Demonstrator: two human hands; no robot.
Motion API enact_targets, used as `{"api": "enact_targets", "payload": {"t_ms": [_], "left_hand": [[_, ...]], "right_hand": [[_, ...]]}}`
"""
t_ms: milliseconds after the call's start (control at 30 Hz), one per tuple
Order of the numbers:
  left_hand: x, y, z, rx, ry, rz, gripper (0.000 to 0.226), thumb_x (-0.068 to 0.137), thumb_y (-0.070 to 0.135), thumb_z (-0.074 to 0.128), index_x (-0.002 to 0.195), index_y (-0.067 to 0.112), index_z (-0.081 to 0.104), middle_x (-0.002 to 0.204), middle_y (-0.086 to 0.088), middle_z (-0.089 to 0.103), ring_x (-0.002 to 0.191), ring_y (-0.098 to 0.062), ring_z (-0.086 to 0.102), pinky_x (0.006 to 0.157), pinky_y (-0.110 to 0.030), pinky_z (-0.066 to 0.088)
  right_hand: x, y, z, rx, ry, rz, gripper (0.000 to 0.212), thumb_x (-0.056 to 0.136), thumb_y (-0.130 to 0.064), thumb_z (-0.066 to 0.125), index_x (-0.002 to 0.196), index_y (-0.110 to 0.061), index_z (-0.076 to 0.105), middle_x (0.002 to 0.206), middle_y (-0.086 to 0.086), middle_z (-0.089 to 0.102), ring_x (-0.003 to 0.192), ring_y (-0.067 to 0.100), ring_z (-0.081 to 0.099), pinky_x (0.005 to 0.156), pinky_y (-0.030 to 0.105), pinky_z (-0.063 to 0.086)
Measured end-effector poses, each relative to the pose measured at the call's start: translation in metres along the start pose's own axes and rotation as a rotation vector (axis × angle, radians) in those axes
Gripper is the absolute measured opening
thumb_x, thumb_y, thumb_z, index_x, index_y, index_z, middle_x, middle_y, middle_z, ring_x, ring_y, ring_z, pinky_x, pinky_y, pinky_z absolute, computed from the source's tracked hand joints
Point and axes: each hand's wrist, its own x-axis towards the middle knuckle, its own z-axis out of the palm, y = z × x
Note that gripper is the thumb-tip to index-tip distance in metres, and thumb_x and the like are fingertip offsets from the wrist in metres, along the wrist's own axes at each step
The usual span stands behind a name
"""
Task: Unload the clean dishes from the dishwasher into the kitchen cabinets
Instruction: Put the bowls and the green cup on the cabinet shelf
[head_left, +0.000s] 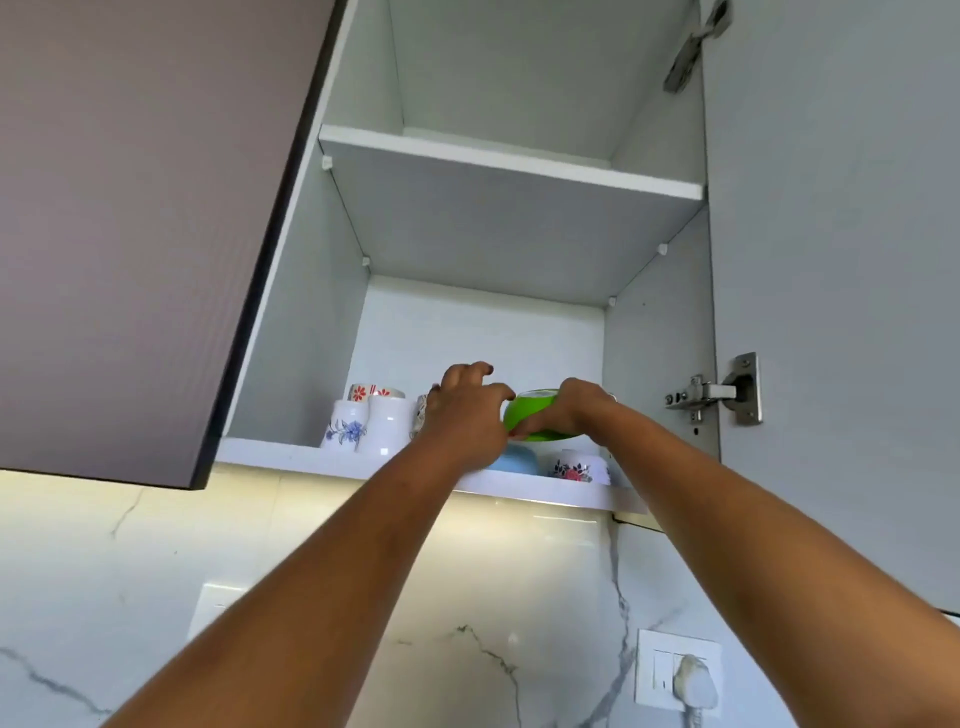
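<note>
Two hands at the cabinet shelf (291, 457): right hand (576, 410) grips a green bowl (522, 413) over a blue bowl (514, 460); left hand (467, 415) fingers curled, hold unclear.

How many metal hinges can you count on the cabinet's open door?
2: upper hinge at the picture's top right; lower hinge below it, at mid-height.

A bright green bowl (530, 415) has a pale blue bowl (514, 460) at its six o'clock, a white blue-flowered cup (347, 427) at nine, and a grey-veined white marble wall (467, 597) at six.
</note>
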Motion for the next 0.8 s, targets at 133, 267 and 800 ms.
{"api": "enact_targets", "payload": {"t_ms": [133, 267, 800], "left_hand": [[0.016, -0.006, 0.016, 0.096, -0.164, -0.047, 0.052, 0.089, 0.014, 0.045, 0.14, 0.027, 0.041, 0.157, -0.006, 0.005, 0.145, -0.028, -0.006, 0.118, -0.047, 0.008], [0.019, -0.013, 0.023, 0.151, -0.246, -0.105, 0.051, 0.091, 0.018, 0.042, 0.141, 0.026, 0.038, 0.158, -0.008, -0.001, 0.145, -0.03, -0.014, 0.118, -0.05, 0.001], [0.018, -0.009, 0.022, 0.171, -0.445, -0.156, 0.055, 0.094, 0.021, 0.035, 0.147, 0.023, 0.025, 0.158, -0.009, -0.01, 0.144, -0.032, -0.02, 0.115, -0.051, -0.006]], "right_hand": [[0.024, 0.001, 0.007, 0.018, -0.165, 0.069, 0.087, 0.075, -0.052, 0.071, 0.139, -0.005, 0.036, 0.14, 0.013, 0.044, 0.128, 0.029, 0.044, 0.103, 0.038, 0.037], [0.035, 0.0, 0.008, -0.035, -0.244, 0.12, 0.072, 0.086, -0.044, 0.063, 0.14, -0.005, 0.034, 0.144, 0.013, 0.038, 0.132, 0.027, 0.039, 0.104, 0.034, 0.035], [0.05, -0.004, 0.034, 0.025, -0.212, 0.065, 0.065, 0.089, -0.037, 0.062, 0.144, -0.016, 0.033, 0.142, 0.014, 0.038, 0.118, 0.035, 0.053, 0.092, 0.042, 0.053]]}}
